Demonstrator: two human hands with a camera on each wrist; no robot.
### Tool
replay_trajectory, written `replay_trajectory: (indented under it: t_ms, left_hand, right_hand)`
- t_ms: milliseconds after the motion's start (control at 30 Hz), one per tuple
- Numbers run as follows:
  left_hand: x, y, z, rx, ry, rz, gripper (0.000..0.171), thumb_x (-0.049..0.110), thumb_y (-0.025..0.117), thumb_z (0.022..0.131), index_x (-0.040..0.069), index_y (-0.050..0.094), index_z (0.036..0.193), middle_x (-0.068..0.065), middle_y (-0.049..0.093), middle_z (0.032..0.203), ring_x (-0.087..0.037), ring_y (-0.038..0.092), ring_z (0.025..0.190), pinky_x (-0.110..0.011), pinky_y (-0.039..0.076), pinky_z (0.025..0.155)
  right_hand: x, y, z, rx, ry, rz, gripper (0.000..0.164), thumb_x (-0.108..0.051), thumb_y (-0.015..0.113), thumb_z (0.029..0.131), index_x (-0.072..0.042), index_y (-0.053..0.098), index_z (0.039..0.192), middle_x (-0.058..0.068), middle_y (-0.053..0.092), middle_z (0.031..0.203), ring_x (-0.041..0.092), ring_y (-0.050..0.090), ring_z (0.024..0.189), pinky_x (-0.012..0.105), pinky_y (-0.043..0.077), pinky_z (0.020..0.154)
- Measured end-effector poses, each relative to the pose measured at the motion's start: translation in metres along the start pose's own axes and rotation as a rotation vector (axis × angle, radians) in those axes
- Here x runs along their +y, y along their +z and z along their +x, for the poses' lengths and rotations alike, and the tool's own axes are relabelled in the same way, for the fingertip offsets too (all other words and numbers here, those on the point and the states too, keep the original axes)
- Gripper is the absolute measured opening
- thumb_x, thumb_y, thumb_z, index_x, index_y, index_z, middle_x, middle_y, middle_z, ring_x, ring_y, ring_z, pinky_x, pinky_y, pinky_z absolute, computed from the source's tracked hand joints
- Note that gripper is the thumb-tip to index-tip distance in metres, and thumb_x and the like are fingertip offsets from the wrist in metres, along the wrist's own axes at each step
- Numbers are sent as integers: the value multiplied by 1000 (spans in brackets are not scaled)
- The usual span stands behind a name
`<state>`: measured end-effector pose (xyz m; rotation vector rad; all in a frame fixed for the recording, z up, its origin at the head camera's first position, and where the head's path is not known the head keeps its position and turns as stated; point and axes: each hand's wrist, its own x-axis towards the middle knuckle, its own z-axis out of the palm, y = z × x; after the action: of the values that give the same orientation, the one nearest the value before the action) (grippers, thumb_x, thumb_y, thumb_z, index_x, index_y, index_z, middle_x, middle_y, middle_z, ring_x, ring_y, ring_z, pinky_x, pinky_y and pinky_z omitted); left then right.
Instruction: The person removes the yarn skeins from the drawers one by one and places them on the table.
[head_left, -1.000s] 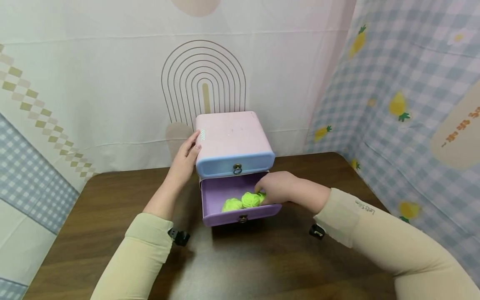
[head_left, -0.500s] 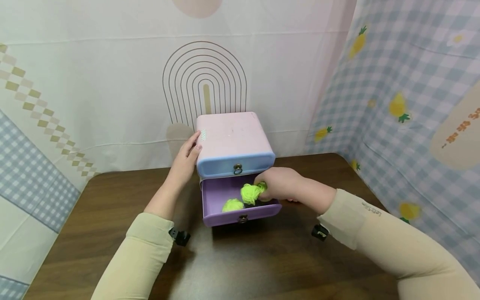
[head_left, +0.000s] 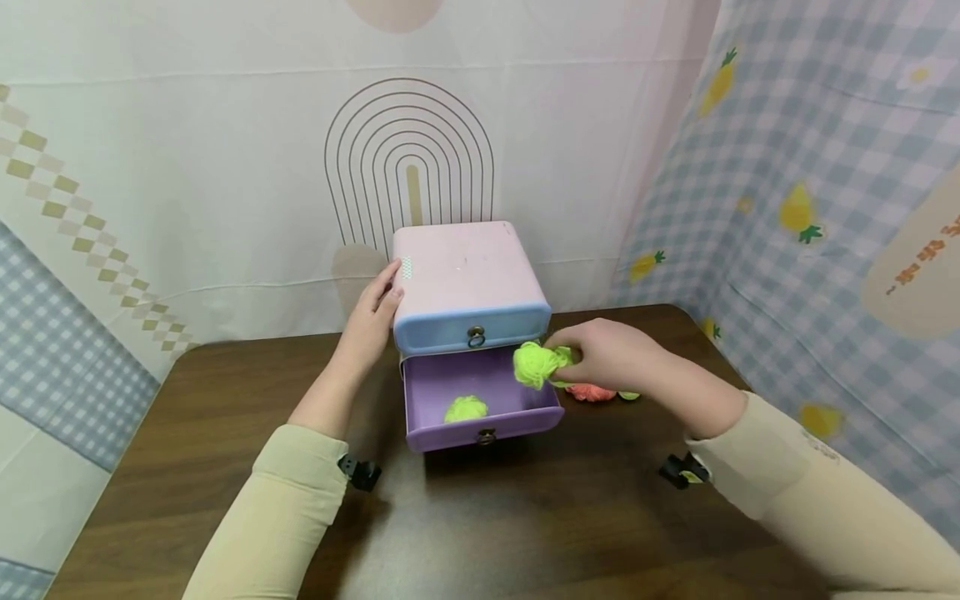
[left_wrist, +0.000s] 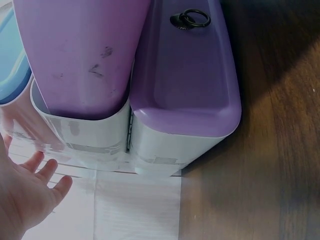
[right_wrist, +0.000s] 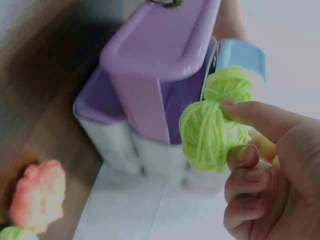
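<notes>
In the head view, the right hand (head_left: 615,354), right of centre, pinches a green skein (head_left: 535,365) and holds it above the right edge of the purple drawer (head_left: 446,437). The right wrist view shows the thumb lying across the skein's narrow waist, with fingers curled on its far side; gripping there probably keeps the loose strands bundled and lets both fat ends hang free.

The left hand (head_left: 367,321), left of centre, grasps nothing: its fingers lie loosely extended against the left side of the pink box (head_left: 465,262). That touch likely steadies the box while the other hand works at the drawer.

The purple drawer is pulled out towards the bottom of the frame, so its inside can be reached from above. A second green skein (head_left: 466,408) lies in it near the front wall. Above it, the blue drawer (head_left: 438,333) is closed; in the left wrist view, the lower drawer (left_wrist: 185,75) also sits pushed in.

Right of the drawer, partly hidden under the right hand, red yarn (head_left: 591,392) lies on the table (head_left: 495,533), with a bit of green (head_left: 628,396) just beside it.
</notes>
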<state>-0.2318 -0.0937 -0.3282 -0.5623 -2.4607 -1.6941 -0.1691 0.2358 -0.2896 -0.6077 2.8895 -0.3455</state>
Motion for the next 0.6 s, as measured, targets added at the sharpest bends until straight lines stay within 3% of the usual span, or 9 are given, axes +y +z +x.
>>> replay_trajectory:
  t_ms: [100, 267, 400, 600]
  left_hand:
    - [0, 0, 0, 0, 2, 0, 55, 24, 38, 106, 7, 26, 157, -21, 22, 160, -36, 26, 145, -50, 26, 116]
    - [0, 0, 0, 6, -3, -7, 55, 24, 38, 106, 7, 26, 157, -21, 22, 160, -35, 25, 145, -50, 25, 116]
    - [-1, 0, -1, 14, 1, 2, 55, 24, 39, 106, 7, 27, 157, -21, 23, 159, -35, 25, 146, -50, 24, 116]
    - [-1, 1, -1, 14, 14, 11, 55, 23, 39, 106, 6, 27, 157, -22, 23, 159, -36, 25, 146, -51, 24, 116]
  right_hand:
    - [16, -1, -12, 4, 60, 59, 30, -31, 77, 86, -23, 73, 114, -6, 56, 69, 12, 48, 62, 31, 39, 60]
    - [45, 7, -25, -8, 111, 115, 34, -31, 74, 88, -17, 71, 119, -4, 59, 73, 12, 49, 63, 32, 41, 61]
    - [66, 26, -28, -19, 130, 129, 35, -30, 75, 88, -12, 71, 118, -3, 59, 74, 13, 49, 63, 31, 40, 58]
    - [92, 64, -24, -70, 118, 53, 37, -26, 78, 85, -7, 71, 116, -5, 57, 75, 11, 46, 63, 30, 40, 59]
